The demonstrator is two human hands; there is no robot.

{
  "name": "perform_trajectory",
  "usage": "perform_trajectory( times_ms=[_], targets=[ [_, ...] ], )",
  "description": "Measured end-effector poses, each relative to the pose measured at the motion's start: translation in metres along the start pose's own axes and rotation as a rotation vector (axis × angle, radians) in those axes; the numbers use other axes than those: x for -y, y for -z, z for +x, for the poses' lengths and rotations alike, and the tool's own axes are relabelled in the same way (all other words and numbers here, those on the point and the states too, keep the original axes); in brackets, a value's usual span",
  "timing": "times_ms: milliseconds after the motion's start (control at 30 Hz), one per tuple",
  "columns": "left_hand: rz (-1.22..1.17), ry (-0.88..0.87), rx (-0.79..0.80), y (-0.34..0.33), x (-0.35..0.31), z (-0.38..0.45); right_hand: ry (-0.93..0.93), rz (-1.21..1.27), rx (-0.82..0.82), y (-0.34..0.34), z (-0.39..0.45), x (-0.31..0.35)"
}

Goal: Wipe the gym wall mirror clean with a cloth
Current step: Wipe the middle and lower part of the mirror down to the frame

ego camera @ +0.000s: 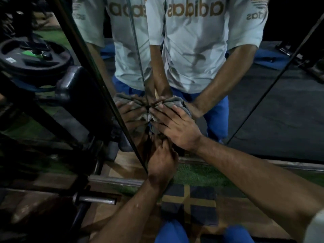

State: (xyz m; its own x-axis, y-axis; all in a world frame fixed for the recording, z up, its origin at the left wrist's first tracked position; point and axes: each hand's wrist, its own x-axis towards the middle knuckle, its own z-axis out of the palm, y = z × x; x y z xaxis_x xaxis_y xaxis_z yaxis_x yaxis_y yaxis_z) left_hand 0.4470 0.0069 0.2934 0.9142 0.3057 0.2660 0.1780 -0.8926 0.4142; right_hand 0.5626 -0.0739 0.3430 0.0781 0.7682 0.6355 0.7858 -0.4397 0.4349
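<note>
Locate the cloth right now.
Head view, centre: the grey cloth is flat against the wall mirror near its vertical seam, under the right hand, with the left hand just below it.

Grey cloth [177, 102]; blue trousers [217, 116]

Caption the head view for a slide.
Right hand presses a grey cloth flat against the wall mirror; left hand below.

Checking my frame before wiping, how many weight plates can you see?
1: a black weight plate at upper left, left of the mirror. Others may be hidden in the dark.
</note>
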Motion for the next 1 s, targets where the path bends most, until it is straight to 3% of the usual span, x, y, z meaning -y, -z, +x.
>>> perform_trajectory(
  times_ms=[167, 333, 500, 600, 800, 1000],
  targets=[
    [-0.035, -0.001, 0.021, -0.001, 0.003, -0.010, 0.049, -0.013, 0.060, -0.004, -0.021, -0.002],
    [-0.015, 0.065, 0.009, 0.003, 0.001, -0.009, -0.116, -0.107, 0.017, 0.004, -0.044, -0.004],
    [-0.031, -0.016, -0.013, 0.018, -0.001, -0.010, -0.133, -0.089, 0.034, 0.007, -0.056, -0.004],
    [-0.057, -0.017, -0.017, 0.023, -0.006, -0.007, -0.239, -0.058, -0.009, 0.011, -0.054, -0.009],
    [0.164, -0.150, -0.134, 0.038, -0.016, 0.017, -0.246, -0.043, 0.067, -0.002, -0.085, 0.006],
    [0.394, -0.340, -0.218, 0.038, -0.006, 0.036, -0.473, -0.042, -0.149, -0.006, -0.079, 0.004]
  ],
)
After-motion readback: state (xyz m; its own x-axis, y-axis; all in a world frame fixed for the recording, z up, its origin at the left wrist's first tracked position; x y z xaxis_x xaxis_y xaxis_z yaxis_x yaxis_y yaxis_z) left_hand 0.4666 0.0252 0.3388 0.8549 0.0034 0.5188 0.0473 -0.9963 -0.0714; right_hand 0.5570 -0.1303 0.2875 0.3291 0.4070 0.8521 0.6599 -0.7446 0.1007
